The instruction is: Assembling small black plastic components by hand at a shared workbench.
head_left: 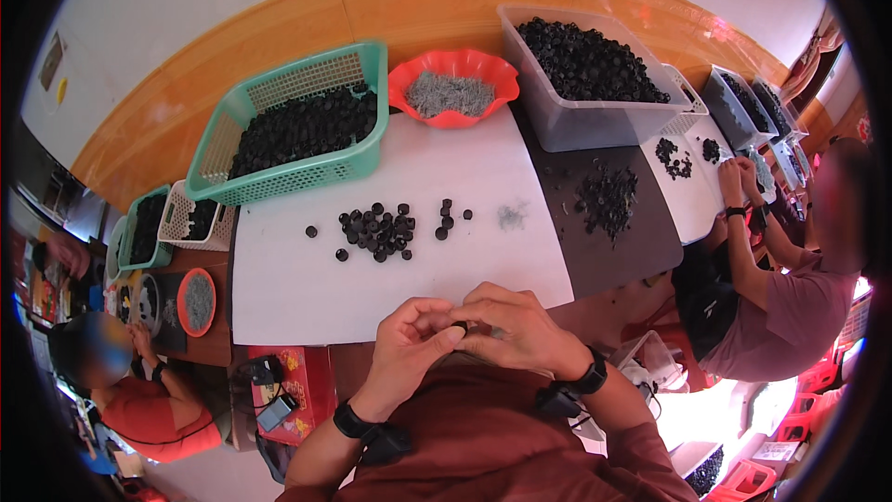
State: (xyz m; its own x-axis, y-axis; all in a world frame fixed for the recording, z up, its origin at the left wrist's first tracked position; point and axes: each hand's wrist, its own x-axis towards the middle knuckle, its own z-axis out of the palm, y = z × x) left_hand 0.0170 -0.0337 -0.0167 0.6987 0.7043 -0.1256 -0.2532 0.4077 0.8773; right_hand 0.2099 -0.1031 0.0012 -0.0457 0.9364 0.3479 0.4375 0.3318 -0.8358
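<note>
Close to my body, at the near edge of the white work sheet point(279, 302), my two hands meet. Between the thumbs and fingertips sits a small round black part point(459, 325), mostly covered by fingers. My left hand point(409, 349) pinches it from one side, and my right hand point(520, 330) is closed on it from the other. Beyond them lies a loose pile of small black cylindrical parts point(376, 232), with a few strays beside it. To the right of that pile, a little heap of fine grey pieces point(511, 216) rests on the sheet.
Behind the sheet stand a green basket point(307, 172) of black parts, a red scalloped bowl point(506, 84) of grey pins and a clear bin point(595, 121) of black parts. Black bits point(606, 200) lie on the dark board point(641, 256). People work at left point(167, 409) and right point(790, 316).
</note>
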